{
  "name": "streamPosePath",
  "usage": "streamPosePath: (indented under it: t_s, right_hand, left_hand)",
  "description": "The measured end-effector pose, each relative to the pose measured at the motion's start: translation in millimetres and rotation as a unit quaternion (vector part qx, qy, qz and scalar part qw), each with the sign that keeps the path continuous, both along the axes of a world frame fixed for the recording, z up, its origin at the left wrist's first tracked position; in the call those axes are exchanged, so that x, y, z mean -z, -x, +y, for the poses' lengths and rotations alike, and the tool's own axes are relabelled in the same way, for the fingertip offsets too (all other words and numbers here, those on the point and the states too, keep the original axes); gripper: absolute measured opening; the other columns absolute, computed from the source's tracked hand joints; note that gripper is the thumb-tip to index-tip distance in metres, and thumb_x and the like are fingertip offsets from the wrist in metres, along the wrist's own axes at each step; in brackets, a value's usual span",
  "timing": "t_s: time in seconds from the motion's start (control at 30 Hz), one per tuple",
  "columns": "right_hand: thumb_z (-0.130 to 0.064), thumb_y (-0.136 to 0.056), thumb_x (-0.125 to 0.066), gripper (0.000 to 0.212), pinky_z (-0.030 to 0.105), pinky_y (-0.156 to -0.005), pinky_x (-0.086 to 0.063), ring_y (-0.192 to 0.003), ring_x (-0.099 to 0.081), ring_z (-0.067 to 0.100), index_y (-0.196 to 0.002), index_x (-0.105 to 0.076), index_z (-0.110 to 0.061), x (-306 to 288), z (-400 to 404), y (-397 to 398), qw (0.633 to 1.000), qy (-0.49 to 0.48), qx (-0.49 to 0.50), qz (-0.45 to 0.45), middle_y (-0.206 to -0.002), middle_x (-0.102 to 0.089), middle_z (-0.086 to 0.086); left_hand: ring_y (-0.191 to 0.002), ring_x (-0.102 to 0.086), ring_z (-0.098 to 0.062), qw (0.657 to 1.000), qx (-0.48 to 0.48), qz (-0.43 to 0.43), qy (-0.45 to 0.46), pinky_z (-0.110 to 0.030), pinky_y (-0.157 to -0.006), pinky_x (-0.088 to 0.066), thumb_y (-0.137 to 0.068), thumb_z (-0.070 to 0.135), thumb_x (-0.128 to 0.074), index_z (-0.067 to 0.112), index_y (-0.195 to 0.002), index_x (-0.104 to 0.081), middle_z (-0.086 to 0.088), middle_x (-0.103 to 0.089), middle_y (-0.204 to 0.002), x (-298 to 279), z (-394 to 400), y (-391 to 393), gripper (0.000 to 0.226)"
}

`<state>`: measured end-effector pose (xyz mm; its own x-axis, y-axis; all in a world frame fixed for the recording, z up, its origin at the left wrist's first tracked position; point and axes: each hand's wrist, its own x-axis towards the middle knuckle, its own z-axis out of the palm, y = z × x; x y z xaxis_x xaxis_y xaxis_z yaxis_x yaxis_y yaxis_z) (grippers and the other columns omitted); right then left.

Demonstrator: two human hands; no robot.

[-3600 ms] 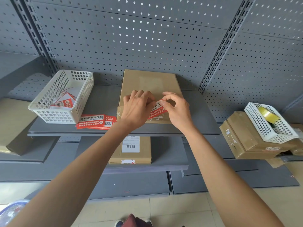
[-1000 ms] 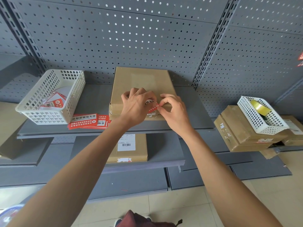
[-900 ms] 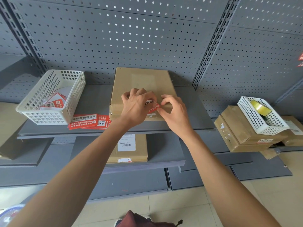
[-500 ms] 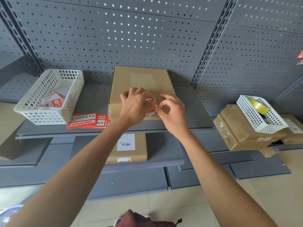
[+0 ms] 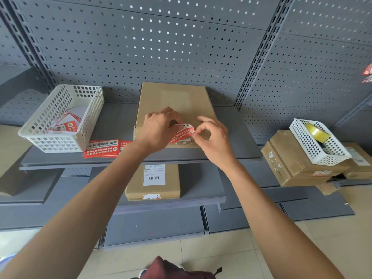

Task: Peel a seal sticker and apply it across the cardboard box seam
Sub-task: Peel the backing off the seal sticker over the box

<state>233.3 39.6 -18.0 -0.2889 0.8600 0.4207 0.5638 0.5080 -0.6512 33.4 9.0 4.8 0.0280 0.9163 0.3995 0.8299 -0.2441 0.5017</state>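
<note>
A flat brown cardboard box (image 5: 175,99) lies on the upper grey shelf (image 5: 237,141), against the pegboard. A red and white seal sticker (image 5: 184,132) curls above the box's near edge. My left hand (image 5: 159,129) holds the sticker's left part, its fingers bent over it. My right hand (image 5: 213,135) pinches the sticker's right end between thumb and forefinger. Whether the backing has come apart from the sticker I cannot tell. White residue marks show on the box's near edge below the sticker.
A stack of red seal stickers (image 5: 102,148) lies on the shelf left of the box, beside a white basket (image 5: 60,119) holding paper scraps. Another box (image 5: 153,182) sits on the lower shelf. At right, boxes (image 5: 291,158) carry a white basket (image 5: 320,141) with tape.
The sticker has bent from a flat strip into a curl between my hands. Both hands stayed over the box's near edge, my right thumb and forefinger still pinching the right end.
</note>
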Motion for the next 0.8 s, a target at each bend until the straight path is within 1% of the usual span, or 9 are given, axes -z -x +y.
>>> streamPosePath:
  t_s: [0.1,0.2,0.3,0.37,0.43,0.53,0.63,0.7,0.8]
  right_hand:
    - [-0.025,-0.085,-0.076,0.019,0.038,-0.111,-0.034,-0.120,-0.049,0.005,-0.092,-0.060,-0.016,-4,-2,1,1.000,0.015,0.010,0.020,-0.131,-0.065,-0.008]
    - [-0.030,-0.084,-0.076,0.025,0.038,-0.110,-0.037,-0.112,-0.048,-0.001,-0.104,-0.063,-0.021,-10,-3,7,0.999,0.015,0.013,0.029,-0.123,-0.066,-0.013]
    - [-0.032,-0.083,-0.075,0.015,0.048,-0.108,-0.039,-0.113,-0.059,0.007,-0.095,-0.069,-0.027,-10,-1,18,0.999,-0.039,0.007,0.001,-0.116,-0.070,-0.012]
    - [-0.033,-0.086,-0.071,0.006,0.048,-0.109,-0.034,-0.115,-0.061,0.013,-0.089,-0.069,-0.028,-8,1,24,0.999,-0.049,0.013,-0.018,-0.116,-0.070,-0.011]
    - [-0.031,-0.089,-0.069,0.005,0.046,-0.109,-0.031,-0.115,-0.060,0.015,-0.088,-0.069,-0.026,-7,2,26,0.999,-0.045,0.021,-0.020,-0.116,-0.070,-0.011]
    - [-0.029,-0.089,-0.069,0.004,0.051,-0.107,-0.034,-0.111,-0.061,0.015,-0.088,-0.068,-0.025,-6,2,24,0.998,-0.056,0.021,-0.016,-0.114,-0.071,-0.011]
    - [-0.027,-0.090,-0.069,0.004,0.043,-0.109,-0.029,-0.113,-0.060,0.013,-0.089,-0.068,-0.024,-6,2,24,0.999,-0.045,0.020,-0.011,-0.116,-0.070,-0.011]
    - [-0.027,-0.090,-0.068,0.003,0.039,-0.109,-0.026,-0.115,-0.059,0.012,-0.090,-0.068,-0.024,-5,2,24,0.999,-0.040,0.021,-0.010,-0.119,-0.069,-0.011]
    - [-0.027,-0.090,-0.068,0.004,0.033,-0.107,-0.022,-0.117,-0.057,0.011,-0.091,-0.068,-0.023,-6,3,23,0.999,-0.026,0.020,-0.009,-0.121,-0.068,-0.011]
  left_hand:
    - [-0.088,-0.060,-0.020,1.000,0.000,0.001,0.001,-0.040,-0.089,-0.040,-0.093,0.024,-0.065,0.025,-0.094,-0.070,0.008,-0.062,-0.101,1,1,-1,0.006]
    - [-0.086,-0.057,-0.018,1.000,0.001,-0.001,0.000,-0.038,-0.087,-0.037,-0.092,0.023,-0.063,0.027,-0.091,-0.068,0.010,-0.060,-0.098,2,2,-1,0.006]
    - [-0.083,-0.055,-0.017,1.000,0.001,-0.001,-0.002,-0.041,-0.088,-0.040,-0.093,0.024,-0.063,0.028,-0.092,-0.068,0.009,-0.060,-0.099,2,2,-1,0.006]
    - [-0.085,-0.059,-0.021,1.000,0.005,-0.004,-0.001,-0.044,-0.089,-0.044,-0.092,0.027,-0.061,0.028,-0.095,-0.069,0.008,-0.063,-0.100,2,1,-1,0.008]
    - [-0.088,-0.063,-0.023,1.000,0.015,-0.013,-0.008,-0.045,-0.087,-0.049,-0.090,0.027,-0.060,0.027,-0.101,-0.068,0.007,-0.066,-0.102,2,-1,1,0.013]
    - [-0.090,-0.067,-0.021,0.999,0.026,-0.043,-0.018,-0.038,-0.082,-0.054,-0.088,0.014,-0.070,0.018,-0.112,-0.066,0.004,-0.070,-0.103,3,-5,7,0.025]
    - [-0.085,-0.066,-0.023,0.999,0.014,-0.032,-0.032,-0.039,-0.074,-0.055,-0.086,0.014,-0.075,0.013,-0.103,-0.069,-0.001,-0.069,-0.104,9,-7,15,0.018]
    - [-0.079,-0.065,-0.025,0.999,0.019,-0.017,-0.044,-0.041,-0.069,-0.055,-0.086,0.015,-0.075,0.013,-0.094,-0.069,-0.002,-0.067,-0.102,13,-7,17,0.010]
    - [-0.076,-0.065,-0.028,0.998,0.019,-0.008,-0.056,-0.043,-0.065,-0.054,-0.085,0.010,-0.073,0.011,-0.087,-0.069,-0.004,-0.068,-0.100,14,-7,15,0.005]
